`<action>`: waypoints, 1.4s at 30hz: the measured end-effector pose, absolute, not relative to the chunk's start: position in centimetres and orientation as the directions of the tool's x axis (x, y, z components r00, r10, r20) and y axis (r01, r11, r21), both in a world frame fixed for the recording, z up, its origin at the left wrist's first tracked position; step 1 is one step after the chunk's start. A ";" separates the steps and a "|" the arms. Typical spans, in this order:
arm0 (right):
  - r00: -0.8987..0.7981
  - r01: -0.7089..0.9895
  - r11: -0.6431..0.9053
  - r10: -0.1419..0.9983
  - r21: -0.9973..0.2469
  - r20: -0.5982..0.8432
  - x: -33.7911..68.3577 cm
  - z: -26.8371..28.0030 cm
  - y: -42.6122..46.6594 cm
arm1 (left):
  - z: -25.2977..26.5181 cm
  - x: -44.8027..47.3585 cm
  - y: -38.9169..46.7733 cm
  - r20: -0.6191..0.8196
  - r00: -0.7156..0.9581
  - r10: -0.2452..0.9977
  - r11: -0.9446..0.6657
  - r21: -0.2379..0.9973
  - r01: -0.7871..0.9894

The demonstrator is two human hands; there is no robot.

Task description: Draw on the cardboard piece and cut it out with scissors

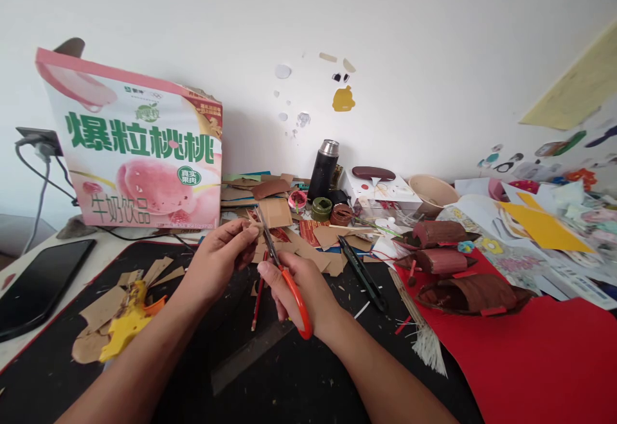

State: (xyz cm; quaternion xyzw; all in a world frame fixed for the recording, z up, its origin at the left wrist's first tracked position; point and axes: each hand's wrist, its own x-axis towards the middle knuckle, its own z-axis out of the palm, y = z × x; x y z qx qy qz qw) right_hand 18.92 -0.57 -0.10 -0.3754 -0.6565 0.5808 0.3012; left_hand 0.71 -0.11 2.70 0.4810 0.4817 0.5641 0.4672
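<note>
In the head view, my left hand (pixel 222 252) pinches a small piece of brown cardboard (pixel 258 226) between thumb and fingers. My right hand (pixel 301 289) is closed round a pair of scissors (pixel 292 289) with orange handles. The scissors' blades point up and away, close beside the cardboard piece; whether they touch it I cannot tell. Behind both hands lie cardboard scraps (pixel 308 254). A red pencil (pixel 258 302) rests on the black mat between my hands, and a dark utility knife (pixel 362 273) lies right of my right hand.
A yellow glue gun (pixel 126 324) lies among cardboard offcuts on the left, near a black phone (pixel 43 286). A large pink carton (pixel 135 148) stands behind. Several brown model boats (pixel 475 295) sit on red paper (pixel 544 360). A black thermos (pixel 322 173) stands at the back.
</note>
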 end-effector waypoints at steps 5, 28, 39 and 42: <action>-0.545 0.147 0.044 0.837 -0.988 -0.043 18.8 -0.5 -0.6 | 2.8 0.8 -0.2 0.125 -0.098 0.987 -0.124 0.992 0.013; -0.566 0.148 0.009 0.821 -0.989 -0.077 19.2 0.1 -0.3 | 2.8 0.4 -0.3 0.164 -0.138 0.977 -0.147 0.981 0.125; -0.546 0.226 0.089 0.836 -0.970 -0.050 19.5 0.2 -0.2 | 2.6 -0.4 0.0 0.110 -0.108 0.988 -0.100 0.991 0.091; -0.559 0.236 0.081 0.826 -0.968 -0.067 19.5 0.1 -0.3 | 2.4 -0.6 0.2 0.072 -0.098 0.993 -0.067 0.997 0.048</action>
